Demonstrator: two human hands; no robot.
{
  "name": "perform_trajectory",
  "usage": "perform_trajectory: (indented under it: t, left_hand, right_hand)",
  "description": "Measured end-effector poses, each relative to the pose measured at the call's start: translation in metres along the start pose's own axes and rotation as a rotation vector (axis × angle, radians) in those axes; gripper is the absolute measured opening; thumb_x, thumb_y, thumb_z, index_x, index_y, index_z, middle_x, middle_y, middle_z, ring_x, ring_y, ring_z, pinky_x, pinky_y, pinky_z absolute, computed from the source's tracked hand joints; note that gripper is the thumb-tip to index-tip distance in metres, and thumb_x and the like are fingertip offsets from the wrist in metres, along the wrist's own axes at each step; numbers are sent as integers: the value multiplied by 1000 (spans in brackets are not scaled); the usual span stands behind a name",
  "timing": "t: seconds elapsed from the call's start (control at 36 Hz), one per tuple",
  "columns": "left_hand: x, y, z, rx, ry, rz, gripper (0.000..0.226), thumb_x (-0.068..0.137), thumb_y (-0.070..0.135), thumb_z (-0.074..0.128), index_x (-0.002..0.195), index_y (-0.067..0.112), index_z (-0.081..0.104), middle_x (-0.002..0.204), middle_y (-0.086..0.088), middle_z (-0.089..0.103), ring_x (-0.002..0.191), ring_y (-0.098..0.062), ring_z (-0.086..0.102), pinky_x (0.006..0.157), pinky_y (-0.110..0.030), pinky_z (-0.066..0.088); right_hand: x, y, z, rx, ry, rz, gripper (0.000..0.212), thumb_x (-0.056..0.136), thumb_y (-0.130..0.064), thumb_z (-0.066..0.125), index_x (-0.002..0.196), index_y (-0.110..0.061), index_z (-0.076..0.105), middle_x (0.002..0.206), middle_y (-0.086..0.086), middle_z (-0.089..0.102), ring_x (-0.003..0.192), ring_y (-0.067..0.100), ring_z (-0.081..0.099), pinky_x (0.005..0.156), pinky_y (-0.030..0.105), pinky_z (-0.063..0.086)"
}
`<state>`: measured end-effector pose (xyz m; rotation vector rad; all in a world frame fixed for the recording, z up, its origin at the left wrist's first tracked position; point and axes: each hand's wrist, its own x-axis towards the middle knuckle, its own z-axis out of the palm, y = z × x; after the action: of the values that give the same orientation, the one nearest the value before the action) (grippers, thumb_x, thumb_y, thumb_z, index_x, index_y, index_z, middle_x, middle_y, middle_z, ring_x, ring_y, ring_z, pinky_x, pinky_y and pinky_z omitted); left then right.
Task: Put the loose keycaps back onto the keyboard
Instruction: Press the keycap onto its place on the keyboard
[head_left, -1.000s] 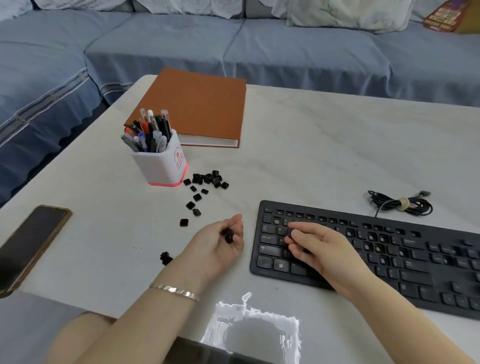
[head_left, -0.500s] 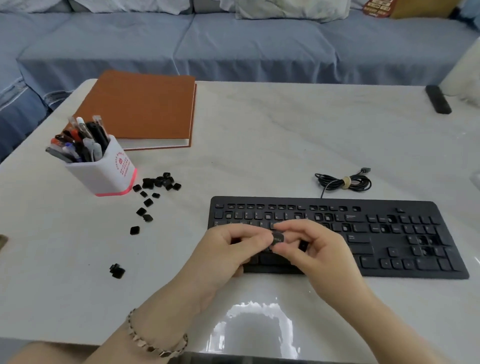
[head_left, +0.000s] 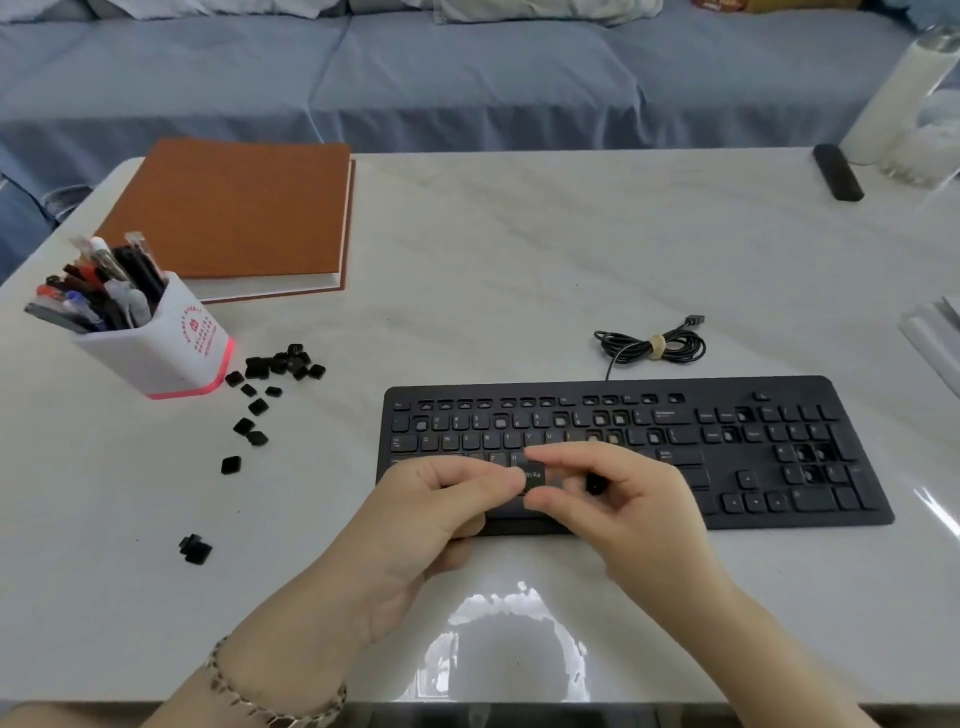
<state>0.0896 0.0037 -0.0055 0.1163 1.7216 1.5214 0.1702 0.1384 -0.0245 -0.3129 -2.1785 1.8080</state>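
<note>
One keycap (head_left: 534, 475) clamped between left hand (head_left: 431, 514) and right hand (head_left: 623, 506) fingers (head_left: 483, 482), over keyboard (head_left: 737, 457); loose keycaps (head_left: 280, 364) well left of fingers.

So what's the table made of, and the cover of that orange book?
The table looks like polished marble or imitation stone: pale, faint grey veins, glossy reflection. The orange book cover seems matte cloth or leatherette, no shine; can't tell which.

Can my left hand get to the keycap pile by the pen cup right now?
Probably yes: only bare table lies between the left hand and the keycap pile. But it's pinching a keycap with the right hand, so free that first.
</note>
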Motion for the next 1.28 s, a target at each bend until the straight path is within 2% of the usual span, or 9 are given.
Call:
perform_trajectory:
  t: [0.14, 0.28, 0.39, 0.53, 0.67, 0.81, 0.94, 1.14, 1.28]
  left_hand:
    - [2, -3, 5, -36, -36, -34, 14, 67, 27, 68, 54, 21, 70, 52, 6, 26, 44, -5, 25, 40, -14, 24]
    - [8, -8, 10, -3, -75, -52, 34, 83, 23, 61, 49, 22, 65, 54, 5, 24, 46, -6, 22, 40, -14, 24]
    - [11, -14, 19, 34, -104, -65, 41, 88, 22, 58, 47, 23, 60, 56, 5, 22, 45, -6, 21, 42, -14, 21]
    - [20, -20, 32, 13, -32, -94, 21, 92, 20, 54, 80, 13, 71, 54, 8, 30, 44, -5, 24, 40, -14, 21]
    - [30, -33, 41, 173, 69, -45, 23, 92, 17, 52, 81, 18, 73, 55, 9, 40, 46, -7, 32, 48, -18, 27]
    - [35, -39, 48, 201, 78, -40, 24, 93, 11, 47, 87, 13, 70, 61, 2, 40, 48, -9, 33, 46, -16, 27]
    - [40, -40, 55, 214, 86, -23, 23, 93, 10, 47, 87, 12, 69, 59, 3, 41, 48, -9, 32, 47, -18, 26]
    - [43, -41, 60, 216, 97, -17, 22, 93, 9, 47, 89, 8, 68, 60, 3, 42, 45, -7, 34, 41, -13, 27]
    - [45, -42, 63, 216, 103, -28, 22, 93, 9, 47, 88, 9, 69, 61, 2, 43, 47, -8, 33, 42, -14, 27]
  right_hand:
    - [-2, 3, -6, -83, 7, -52, 26, 68, -24, 74, 80, -46, 67, 67, 11, 54, 58, 2, 49, 60, 10, 38]
    - [-2, 6, -17, -271, -39, -74, 20, 71, -28, 76, 80, -42, 66, 63, -12, 53, 58, 6, 45, 59, 11, 37]
    - [-2, 8, -27, -364, -37, -48, 20, 70, -27, 79, 78, -38, 65, 60, -9, 47, 58, 6, 47, 58, 11, 37]
    - [-6, 18, -47, -318, 8, 85, 32, 73, -5, 74, 79, -35, 66, 54, -9, 44, 66, -2, 55, 66, 6, 38]
    - [-10, 37, -81, -376, 123, 296, 30, 76, -8, 73, 76, -38, 68, 55, -12, 49, 54, -1, 45, 57, 7, 36]
    - [-17, 47, -115, -221, 246, 489, 15, 72, -7, 76, 71, -21, 70, 55, -11, 61, 52, -6, 53, 58, 7, 41]
    - [-23, 47, -135, 27, 310, 590, 16, 79, -1, 68, 86, -14, 69, 65, 1, 66, 72, 18, 59, 66, 25, 41]
    - [-23, 52, -146, 178, 338, 624, 16, 83, 1, 62, 92, -10, 69, 79, 5, 69, 69, 8, 66, 63, 11, 52]
    - [-19, 51, -148, 347, 361, 609, 19, 82, 10, 57, 95, -2, 64, 91, 18, 62, 79, 17, 71, 67, 14, 54]
